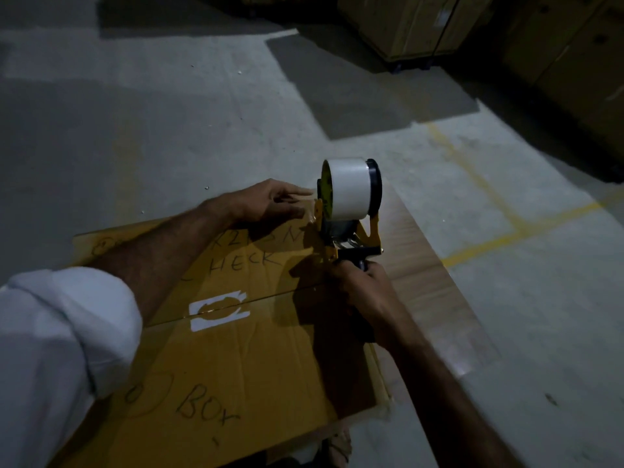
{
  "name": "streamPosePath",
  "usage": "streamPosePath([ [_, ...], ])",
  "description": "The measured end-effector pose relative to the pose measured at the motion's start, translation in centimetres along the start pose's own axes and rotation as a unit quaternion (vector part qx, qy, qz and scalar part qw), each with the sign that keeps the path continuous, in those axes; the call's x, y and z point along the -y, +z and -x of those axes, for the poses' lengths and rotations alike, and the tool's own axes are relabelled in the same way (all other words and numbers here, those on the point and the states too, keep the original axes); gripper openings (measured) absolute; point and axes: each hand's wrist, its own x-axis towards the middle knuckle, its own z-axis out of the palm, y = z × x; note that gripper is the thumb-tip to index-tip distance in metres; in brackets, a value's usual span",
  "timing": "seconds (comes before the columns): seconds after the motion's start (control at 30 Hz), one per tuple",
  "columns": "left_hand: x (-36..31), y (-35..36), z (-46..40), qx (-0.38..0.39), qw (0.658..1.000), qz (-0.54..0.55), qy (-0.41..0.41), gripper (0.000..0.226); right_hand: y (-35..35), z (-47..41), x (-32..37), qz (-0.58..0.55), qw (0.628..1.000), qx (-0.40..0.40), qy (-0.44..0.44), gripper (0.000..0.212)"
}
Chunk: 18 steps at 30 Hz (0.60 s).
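Observed from the head view: the tape dispenser (pixel 351 228) stood upright over the far right corner of the cardboard box (pixel 236 359), just to the 3 o'clock side of the picture's centre. Its white tape roll (pixel 349 190) sat at the 12 o'clock end and its handle at the 6 o'clock end.

The right hand (pixel 366 292) came in from 5 o'clock. Its fingers were curled firmly round the handle, clamped on the dispenser.

The left hand (pixel 270 204) reached in from 8 o'clock. Its fingers were stretched towards 3 o'clock, with the tips at the dispenser's left edge just below the roll. Whether those fingertips pinched a loose end of tape or merely touched the frame could not be told; the light was poor. A rolled white sleeve (pixel 60 332) covered the upper left arm at 8 o'clock.

The box lay flat, with its flaps down and the seam running from 8 o'clock to 2 o'clock. The seam crossed a white printed symbol (pixel 219 310). Handwritten "HECK" and "BOX" were legible on the lid.

Surroundings: the grey concrete floor (pixel 169 113) carried painted yellow lines (pixel 486 187) at 3 o'clock. Stacked cartons (pixel 422 25) stood at 1 o'clock, well apart from the work. A sandalled foot (pixel 337 447) showed at 6 o'clock, beside the box's near edge.
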Motion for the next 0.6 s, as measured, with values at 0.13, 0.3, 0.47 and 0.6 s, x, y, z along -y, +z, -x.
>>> streamPosePath([
  [0.13, 0.5, 2.1, 1.8, -0.077, 0.981, -0.151, 0.090, 0.044, -0.1, 0.3, 0.2, 0.002, 1.000, -0.015, 0.006, 0.018],
  [0.3, 0.4, 2.6, 2.1, -0.120, 0.959, -0.239, 0.093, 0.056, 0.0, 1.1, 0.3, -0.004, 1.000, -0.003, 0.009, 0.018],
  [0.47, -0.2, 3.3, 1.7, -0.155, 0.959, -0.213, 0.106, 0.057, -0.5, 3.9, -1.2, -0.026, 0.999, -0.011, 0.033, 0.015],
  [0.6, -0.9, 5.0, 0.4, -0.185, 0.956, -0.217, 0.070, 0.047, 0.1, 4.9, -1.4, -0.017, 0.999, -0.023, 0.016, 0.017],
])
